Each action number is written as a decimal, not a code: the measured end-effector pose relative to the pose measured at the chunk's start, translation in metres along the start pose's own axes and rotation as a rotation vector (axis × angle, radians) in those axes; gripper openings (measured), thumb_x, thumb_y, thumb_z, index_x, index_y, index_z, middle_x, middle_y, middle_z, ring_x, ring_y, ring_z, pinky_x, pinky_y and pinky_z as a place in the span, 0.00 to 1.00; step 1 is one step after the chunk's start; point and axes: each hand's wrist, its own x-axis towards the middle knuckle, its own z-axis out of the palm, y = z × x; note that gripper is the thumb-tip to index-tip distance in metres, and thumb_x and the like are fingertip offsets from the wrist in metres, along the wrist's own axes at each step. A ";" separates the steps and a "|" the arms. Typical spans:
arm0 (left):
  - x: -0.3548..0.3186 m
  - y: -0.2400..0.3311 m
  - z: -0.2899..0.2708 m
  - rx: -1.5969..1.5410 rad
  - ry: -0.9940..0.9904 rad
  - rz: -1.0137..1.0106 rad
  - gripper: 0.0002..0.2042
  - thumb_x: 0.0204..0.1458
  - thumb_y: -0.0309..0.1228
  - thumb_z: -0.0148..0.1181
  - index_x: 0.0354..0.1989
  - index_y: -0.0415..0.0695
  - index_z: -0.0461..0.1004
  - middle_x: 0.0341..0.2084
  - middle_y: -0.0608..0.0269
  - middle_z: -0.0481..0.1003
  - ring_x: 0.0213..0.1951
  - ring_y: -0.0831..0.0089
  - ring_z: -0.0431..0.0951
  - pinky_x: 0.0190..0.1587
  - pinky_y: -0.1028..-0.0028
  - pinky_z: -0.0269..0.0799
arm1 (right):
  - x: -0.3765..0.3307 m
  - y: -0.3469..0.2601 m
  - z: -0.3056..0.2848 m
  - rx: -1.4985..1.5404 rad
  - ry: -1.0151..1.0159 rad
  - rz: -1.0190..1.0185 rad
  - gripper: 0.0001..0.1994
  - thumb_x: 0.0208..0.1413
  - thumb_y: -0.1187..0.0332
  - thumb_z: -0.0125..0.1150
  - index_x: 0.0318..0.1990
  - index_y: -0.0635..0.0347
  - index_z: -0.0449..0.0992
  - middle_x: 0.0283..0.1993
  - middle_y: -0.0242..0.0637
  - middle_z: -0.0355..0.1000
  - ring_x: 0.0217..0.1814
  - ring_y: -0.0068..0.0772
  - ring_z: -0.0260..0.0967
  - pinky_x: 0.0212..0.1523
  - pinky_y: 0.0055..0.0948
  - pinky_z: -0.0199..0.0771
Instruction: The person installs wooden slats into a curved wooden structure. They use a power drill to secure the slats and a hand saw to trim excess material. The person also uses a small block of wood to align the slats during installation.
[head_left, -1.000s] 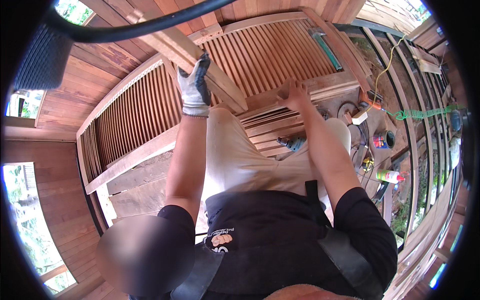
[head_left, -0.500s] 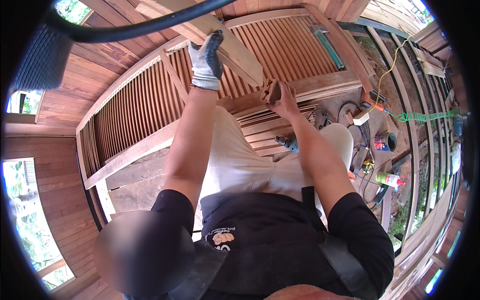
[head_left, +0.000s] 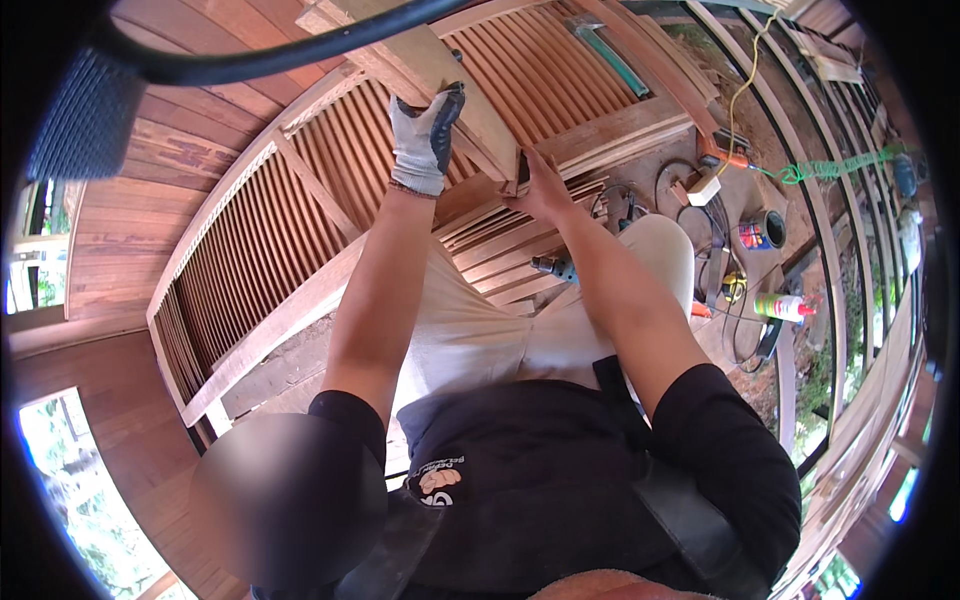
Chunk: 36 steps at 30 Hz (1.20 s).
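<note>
The gloved left hand point(head_left: 428, 135) is near twelve o'clock, its fingers wrapped around the edge of a thick wooden plank point(head_left: 425, 62). The plank slants from eleven o'clock down toward the middle of the view, its near end pointing at five o'clock. The bare right hand point(head_left: 545, 192) is at that near end, just past twelve o'clock, its fingers closed around a small wooden block point(head_left: 521, 172) set against the plank's end. The hand hides most of the block, so I cannot tell how it fits there.

Beyond the hands, a slatted panel point(head_left: 545, 75) with a pale frame stretches from nine o'clock round to one o'clock. A green-handled tool point(head_left: 615, 60) lies on it at one o'clock. Thin wooden strips point(head_left: 500, 240) lie just on the six o'clock side of the hands, with a teal drill point(head_left: 557, 268) beside them, near the person's legs.

Out at two o'clock sits a white box point(head_left: 704, 190), with a yellow cord point(head_left: 745, 90) above it. Toward three o'clock are an open can point(head_left: 760, 235), a yellow tape measure point(head_left: 735, 289) and a red-tipped bottle point(head_left: 785, 307).
</note>
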 end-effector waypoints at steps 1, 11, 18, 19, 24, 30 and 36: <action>-0.004 0.000 0.001 0.022 -0.039 -0.024 0.21 0.55 0.14 0.62 0.57 0.32 0.65 0.41 0.48 0.80 0.38 0.62 0.85 0.40 0.70 0.86 | 0.000 -0.001 0.000 -0.011 -0.016 0.035 0.56 0.40 0.55 0.82 0.74 0.60 0.51 0.71 0.52 0.62 0.73 0.56 0.60 0.78 0.47 0.49; -0.040 0.003 0.039 0.317 -0.266 -0.042 0.27 0.46 0.17 0.72 0.56 0.33 0.67 0.44 0.54 0.78 0.42 0.69 0.82 0.42 0.72 0.84 | -0.003 0.007 -0.008 0.021 0.047 0.004 0.47 0.42 0.54 0.80 0.67 0.64 0.61 0.66 0.52 0.68 0.73 0.51 0.61 0.77 0.46 0.51; -0.014 0.021 -0.044 0.187 -0.051 -0.048 0.23 0.54 0.12 0.63 0.58 0.33 0.68 0.45 0.48 0.80 0.42 0.64 0.84 0.43 0.73 0.84 | -0.005 -0.016 -0.014 -0.016 0.043 0.012 0.48 0.38 0.56 0.82 0.66 0.65 0.61 0.65 0.57 0.67 0.73 0.59 0.60 0.75 0.46 0.55; -0.008 0.022 -0.056 0.200 -0.048 -0.020 0.23 0.55 0.13 0.62 0.60 0.33 0.67 0.45 0.48 0.80 0.43 0.63 0.84 0.43 0.74 0.84 | -0.006 -0.018 -0.014 -0.011 0.046 0.018 0.48 0.37 0.57 0.82 0.65 0.65 0.61 0.65 0.57 0.68 0.73 0.58 0.60 0.75 0.46 0.55; -0.001 0.039 -0.061 0.516 -0.209 0.112 0.31 0.56 0.15 0.59 0.69 0.36 0.59 0.55 0.49 0.76 0.55 0.57 0.79 0.59 0.66 0.75 | -0.005 -0.025 -0.005 -0.046 0.033 0.105 0.50 0.33 0.60 0.82 0.66 0.63 0.60 0.65 0.54 0.68 0.72 0.55 0.62 0.76 0.55 0.53; 0.010 0.043 -0.048 0.115 -0.250 0.044 0.42 0.48 0.24 0.69 0.74 0.40 0.55 0.61 0.49 0.73 0.68 0.51 0.68 0.72 0.54 0.61 | -0.002 -0.032 -0.006 -0.083 0.013 0.131 0.47 0.37 0.60 0.81 0.66 0.62 0.61 0.69 0.48 0.65 0.74 0.51 0.61 0.78 0.60 0.48; 0.014 0.041 -0.048 0.173 -0.286 0.053 0.43 0.48 0.28 0.67 0.75 0.46 0.54 0.65 0.48 0.67 0.71 0.51 0.63 0.74 0.50 0.60 | -0.002 -0.032 -0.007 -0.085 0.010 0.112 0.47 0.38 0.60 0.81 0.66 0.62 0.60 0.69 0.46 0.66 0.74 0.50 0.60 0.78 0.59 0.49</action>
